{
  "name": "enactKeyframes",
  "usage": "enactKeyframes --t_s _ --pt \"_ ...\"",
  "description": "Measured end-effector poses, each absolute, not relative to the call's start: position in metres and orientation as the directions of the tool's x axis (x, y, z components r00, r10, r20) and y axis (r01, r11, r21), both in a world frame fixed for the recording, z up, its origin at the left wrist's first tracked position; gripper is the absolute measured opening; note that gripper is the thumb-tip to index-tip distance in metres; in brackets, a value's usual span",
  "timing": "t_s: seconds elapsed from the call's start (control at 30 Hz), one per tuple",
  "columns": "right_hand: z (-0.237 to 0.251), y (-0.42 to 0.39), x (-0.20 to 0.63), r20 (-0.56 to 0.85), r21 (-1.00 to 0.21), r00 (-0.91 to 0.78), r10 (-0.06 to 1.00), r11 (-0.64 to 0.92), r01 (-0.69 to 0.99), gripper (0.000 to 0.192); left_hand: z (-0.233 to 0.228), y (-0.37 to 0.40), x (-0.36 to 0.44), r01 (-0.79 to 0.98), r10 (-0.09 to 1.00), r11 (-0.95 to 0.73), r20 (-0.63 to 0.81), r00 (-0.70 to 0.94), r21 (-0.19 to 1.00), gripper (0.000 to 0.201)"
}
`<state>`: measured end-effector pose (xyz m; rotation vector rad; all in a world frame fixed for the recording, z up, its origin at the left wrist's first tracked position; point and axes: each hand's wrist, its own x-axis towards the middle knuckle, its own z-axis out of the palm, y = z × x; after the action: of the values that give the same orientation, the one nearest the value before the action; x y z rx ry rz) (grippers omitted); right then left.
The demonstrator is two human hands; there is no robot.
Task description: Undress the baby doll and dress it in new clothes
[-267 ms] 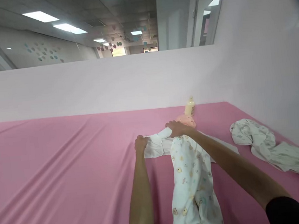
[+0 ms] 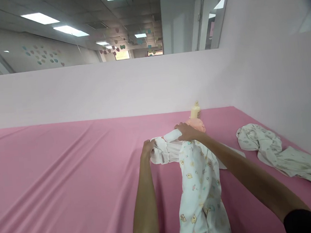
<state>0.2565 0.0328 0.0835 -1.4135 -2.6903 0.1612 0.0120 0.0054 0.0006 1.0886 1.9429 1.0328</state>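
Observation:
A baby doll (image 2: 197, 124) lies on the pink sheet (image 2: 67, 176), dressed in a white sleepsuit (image 2: 199, 185) printed with small animals. My left hand (image 2: 147, 148) pinches the end of the suit's left sleeve (image 2: 161, 153). At the doll's shoulder, my right hand (image 2: 186, 131) grips the upper part of that sleeve, just below the pink head. Both forearms reach in from the bottom edge.
A cream baby bottle (image 2: 195, 110) stands behind the doll's head against the low white wall (image 2: 100, 88). A crumpled white patterned cloth (image 2: 274, 152) lies to the right by the side wall. Pink sheet stretches far to the left.
My left hand has pushed the sleeve end slightly toward the doll, bunching the fabric. My right hand stays at the shoulder.

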Motion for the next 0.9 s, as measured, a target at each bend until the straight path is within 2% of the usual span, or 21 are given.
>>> enactKeyframes --t_s 0.13,0.27,0.43,0.57,0.73,0.9 --pt "0.075 0.029 0.238 0.055 0.038 -0.563 0.824 0.562 0.826 0.046 0.003 0.005 0.017 0.220 0.898 0.311 -0.210 -0.385 0.924 0.019" --pt "0.062 0.032 0.205 0.092 0.167 -0.688 0.720 0.670 0.723 0.036 0.003 0.005 0.014 0.136 0.908 0.281 -0.217 -0.358 0.950 0.021" --pt "0.054 0.036 0.175 0.045 0.173 -0.746 0.665 0.730 0.661 0.025 -0.006 0.009 0.007 0.103 0.925 0.249 -0.205 -0.320 0.963 0.018" --pt "0.054 0.032 0.174 0.059 0.172 -0.746 0.663 0.729 0.662 0.021 -0.020 0.015 0.006 0.135 0.895 0.295 -0.224 -0.386 0.946 0.012" --pt "0.056 0.025 0.179 0.095 0.186 -0.700 0.708 0.678 0.711 0.027 -0.032 0.017 0.006 0.225 0.824 0.379 -0.216 -0.524 0.898 0.012" --pt "0.072 0.018 0.178 0.203 0.157 -0.627 0.752 0.607 0.779 0.037 -0.035 0.015 0.003 0.318 0.822 0.401 -0.184 -0.539 0.859 0.013"
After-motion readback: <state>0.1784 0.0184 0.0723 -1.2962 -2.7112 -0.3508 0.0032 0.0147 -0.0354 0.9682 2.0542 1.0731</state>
